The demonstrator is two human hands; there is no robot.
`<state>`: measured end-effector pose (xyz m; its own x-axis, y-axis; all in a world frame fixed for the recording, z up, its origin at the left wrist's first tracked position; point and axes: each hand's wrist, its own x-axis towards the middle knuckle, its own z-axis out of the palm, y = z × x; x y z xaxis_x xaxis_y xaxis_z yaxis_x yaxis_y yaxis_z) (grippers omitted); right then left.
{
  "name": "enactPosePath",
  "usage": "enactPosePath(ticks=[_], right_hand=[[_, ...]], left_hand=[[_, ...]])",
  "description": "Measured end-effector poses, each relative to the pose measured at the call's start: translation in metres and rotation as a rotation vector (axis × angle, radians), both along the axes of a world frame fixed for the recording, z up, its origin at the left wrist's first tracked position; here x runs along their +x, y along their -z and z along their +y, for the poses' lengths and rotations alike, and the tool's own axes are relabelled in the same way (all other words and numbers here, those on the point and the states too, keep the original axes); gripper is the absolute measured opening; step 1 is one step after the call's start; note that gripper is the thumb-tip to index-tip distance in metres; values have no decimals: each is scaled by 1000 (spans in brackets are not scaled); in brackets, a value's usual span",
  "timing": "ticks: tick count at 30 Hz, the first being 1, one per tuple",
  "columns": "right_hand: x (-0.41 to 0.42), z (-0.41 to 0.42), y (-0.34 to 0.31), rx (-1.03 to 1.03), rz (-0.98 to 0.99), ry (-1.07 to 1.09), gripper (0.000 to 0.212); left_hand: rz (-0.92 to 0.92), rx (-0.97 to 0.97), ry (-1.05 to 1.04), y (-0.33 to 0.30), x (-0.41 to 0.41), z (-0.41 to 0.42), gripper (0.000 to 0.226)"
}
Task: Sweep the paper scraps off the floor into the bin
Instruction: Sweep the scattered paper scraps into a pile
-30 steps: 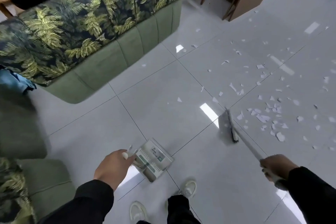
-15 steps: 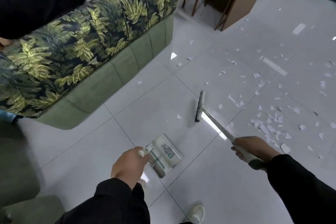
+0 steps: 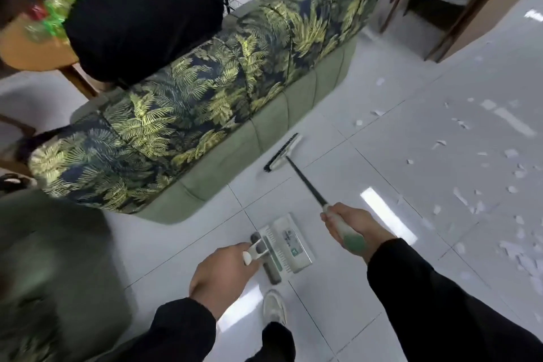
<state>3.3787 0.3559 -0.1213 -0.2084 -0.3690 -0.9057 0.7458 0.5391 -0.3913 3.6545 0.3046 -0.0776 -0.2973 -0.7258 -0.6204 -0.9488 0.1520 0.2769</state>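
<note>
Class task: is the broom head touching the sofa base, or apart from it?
Apart. The head view shows a strip of bare floor tile between the broom head and the sofa base.

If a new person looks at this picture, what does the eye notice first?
First the sofa with its fern-leaf print, filling the upper left. Then the white paper scraps strewn over the pale floor at right, and the broom held out toward the sofa's base.

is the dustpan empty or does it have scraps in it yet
Empty, as far as shows: the dustpan tray is bare, and the paper scraps lie on the floor.
</note>
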Motion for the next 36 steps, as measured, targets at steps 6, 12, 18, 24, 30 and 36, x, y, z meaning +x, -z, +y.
enactPosePath(ticks=[6,12,18,24,30,36], right_hand=[[16,-41,41,15,-45,51,11],[-8,65,27,252,1,87,28],[-40,208,-22,482,126,118,24],[-57,277,-39,604,316,157,22],[-60,290,-59,544,399,179,16],[-69,238,-66,382,387,48,18]], left_hand=[[-72,-81,35,17,23,-52,33],[-76,-100,124,24,3,-63,29],[-37,-47,186,26,-59,-64,33],[8,-32,224,19,-77,-39,30],[54,10,173,12,-81,-19,23],[53,-4,178,0,-103,-7,16]])
